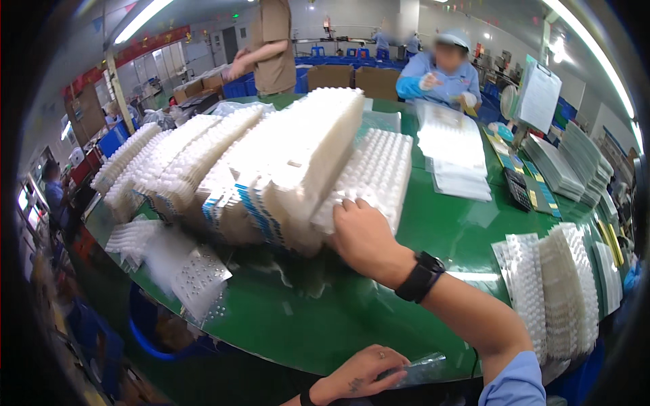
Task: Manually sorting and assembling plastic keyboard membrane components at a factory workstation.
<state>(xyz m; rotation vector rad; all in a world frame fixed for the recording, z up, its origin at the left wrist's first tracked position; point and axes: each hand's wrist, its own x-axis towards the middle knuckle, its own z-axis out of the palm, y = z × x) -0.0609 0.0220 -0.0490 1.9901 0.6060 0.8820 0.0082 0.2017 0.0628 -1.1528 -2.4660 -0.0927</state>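
Several tall stacks of white plastic blister trays [318, 135] stand in leaning rows across the green table. At their right end, a shorter stack of knobbly blister trays [379, 169] slants toward me. My right hand [362, 233], with a black watch on the wrist, curls its fingers over the near edge of these trays and grips there. Low in the view, my left hand [365, 372] is bent round a clear plastic sheet [423, 369] at the table's near edge. Part of that sheet is hidden by the fingers.
Loose trays and a clear sheet with small parts [200, 274] lie at the left edge. More tray stacks [558, 291] stand at the right, below a calculator [517, 188]. A co-worker in blue [440, 78] sits opposite; another person [274, 51] stands behind the stacks.
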